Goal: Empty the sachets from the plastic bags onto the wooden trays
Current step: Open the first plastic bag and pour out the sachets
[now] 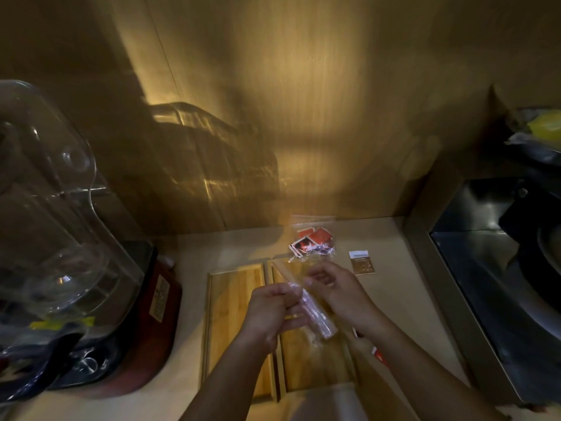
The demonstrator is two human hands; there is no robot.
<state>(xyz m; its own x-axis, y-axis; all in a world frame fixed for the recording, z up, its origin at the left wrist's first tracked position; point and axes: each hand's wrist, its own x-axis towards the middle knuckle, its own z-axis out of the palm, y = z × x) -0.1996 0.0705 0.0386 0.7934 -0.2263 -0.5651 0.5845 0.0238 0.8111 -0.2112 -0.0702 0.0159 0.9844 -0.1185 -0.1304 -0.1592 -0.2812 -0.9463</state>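
Above the right-hand wooden tray (pixel 315 369), both hands work 1 clear plastic bag (pixel 315 314) — rolled or bunched into a narrow strip. The left hand (pixel 270 311) is curled closed on its near side; the right hand (pixel 337 288) pinches its upper end with bent fingers. What it contains cannot be made out.

Progress reads as early to middling: the left wooden tray (pixel 233 323) shows bare wood, and no sachets are plainly visible on either tray. A second plastic bag (pixel 312 241) holding red sachets lies unemptied on the counter (pixel 403 287) just beyond the trays. 1 brown sachet (pixel 361 262) lies loose on the counter, off the trays.

Around: a blender with a clear jug (pixel 60 208) at the left, a dark sink (pixel 498 268) at the right. Nothing blocks the trays — dim light and blur hinder reading.
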